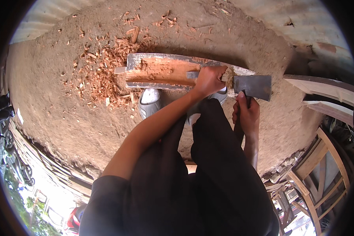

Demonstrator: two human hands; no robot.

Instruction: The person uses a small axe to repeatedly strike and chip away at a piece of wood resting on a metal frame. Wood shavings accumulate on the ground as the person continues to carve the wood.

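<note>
My left hand (211,80) is closed around the handle of a chisel, over a long curved wooden piece (157,70). The chisel's flat metal blade (192,74) points left into the hollowed reddish wood. Its frayed handle end (229,75) sticks out to the right of my fist. My right hand (247,112) grips a hatchet by its dark handle. The hatchet's broad metal head (252,86) is right beside the chisel's handle end; whether they touch I cannot tell. My shoes (149,103) are against the near side of the wood.
Reddish wood chips (106,74) are scattered over the dirt floor (67,129) to the left. Curved pale boards (322,88) lie at the right. Wooden frames (322,173) stand at the lower right. Corrugated sheets (306,23) line the far side.
</note>
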